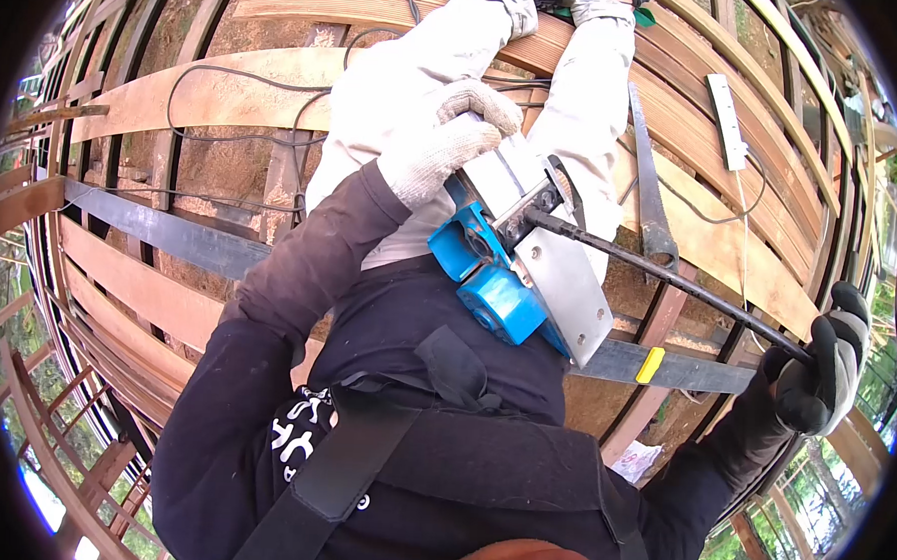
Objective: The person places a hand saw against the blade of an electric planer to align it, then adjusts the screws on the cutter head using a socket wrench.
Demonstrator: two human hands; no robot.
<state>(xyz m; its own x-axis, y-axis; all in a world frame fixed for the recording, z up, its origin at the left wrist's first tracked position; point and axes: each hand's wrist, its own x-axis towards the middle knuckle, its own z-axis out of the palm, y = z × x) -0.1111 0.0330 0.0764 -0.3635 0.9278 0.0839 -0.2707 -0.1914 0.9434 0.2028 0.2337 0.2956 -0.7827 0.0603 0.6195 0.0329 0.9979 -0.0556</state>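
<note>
A blue electric hand planer [493, 297] rests across my lap with its flat metal sole [573, 295] showing. My left hand [465, 141], in a white knit glove, is closed around its far end. From the cutter area in the middle of the sole, a long straight black bar [659, 262] runs out to the right. My right hand [825, 367], in a grey and black glove, is closed on the outer end of that bar. How the bar's inner end meets the planer is hard to make out.
A handsaw [648, 179] lies right of my legs. Farther right is a white power strip [724, 120] on wooden boards. Black cable [186, 98] loops on the left. A long grey metal strip [170, 228] passes beneath me, with a yellow piece [650, 366] on it. Gaps separate several boards.
</note>
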